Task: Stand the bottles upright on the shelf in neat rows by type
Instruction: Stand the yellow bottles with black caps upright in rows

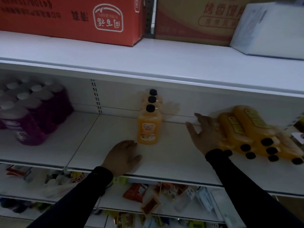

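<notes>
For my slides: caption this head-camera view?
Open right hand reaches toward toppled orange bottles; three already stand in a row.

My arms: two long black sleeves, close-fitting, reaching the wrists. My left hand: bare, a thin dark band at its wrist. My right hand: bare, ringless.
</notes>
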Demonstrator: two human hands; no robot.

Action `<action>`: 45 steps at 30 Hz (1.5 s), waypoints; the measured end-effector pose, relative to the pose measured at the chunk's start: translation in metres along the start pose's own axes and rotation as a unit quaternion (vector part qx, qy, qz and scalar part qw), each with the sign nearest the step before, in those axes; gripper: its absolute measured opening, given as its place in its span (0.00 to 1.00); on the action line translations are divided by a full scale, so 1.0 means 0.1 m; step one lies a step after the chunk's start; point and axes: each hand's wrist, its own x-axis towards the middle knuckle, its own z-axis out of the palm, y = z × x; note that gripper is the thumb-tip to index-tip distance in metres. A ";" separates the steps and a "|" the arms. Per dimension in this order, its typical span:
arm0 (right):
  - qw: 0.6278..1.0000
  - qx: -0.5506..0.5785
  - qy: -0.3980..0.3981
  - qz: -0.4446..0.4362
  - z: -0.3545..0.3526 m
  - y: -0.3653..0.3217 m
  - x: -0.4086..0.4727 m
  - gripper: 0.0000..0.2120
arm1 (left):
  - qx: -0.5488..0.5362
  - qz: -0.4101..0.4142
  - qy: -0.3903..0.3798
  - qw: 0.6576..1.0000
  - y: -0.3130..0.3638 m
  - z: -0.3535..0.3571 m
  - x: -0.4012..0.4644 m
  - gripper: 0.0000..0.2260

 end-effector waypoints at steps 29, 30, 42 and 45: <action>0.925 -0.031 -0.379 -0.005 -1.60 0.30 0.48 0.32 | -0.207 0.132 -0.031 0.969 2.17 0.21 0.81 0.27; 0.926 0.004 -0.377 0.003 -1.51 0.31 0.47 0.31 | -0.256 0.101 -0.039 0.961 2.07 0.25 0.77 0.24; 0.941 0.156 -0.300 -0.017 -0.46 0.25 0.38 0.34 | -0.105 0.019 -0.049 0.993 1.41 0.44 0.47 0.36; 0.953 0.142 -0.266 -0.009 -0.27 0.23 0.42 0.37 | 0.001 0.023 -0.062 0.998 1.30 0.59 0.35 0.40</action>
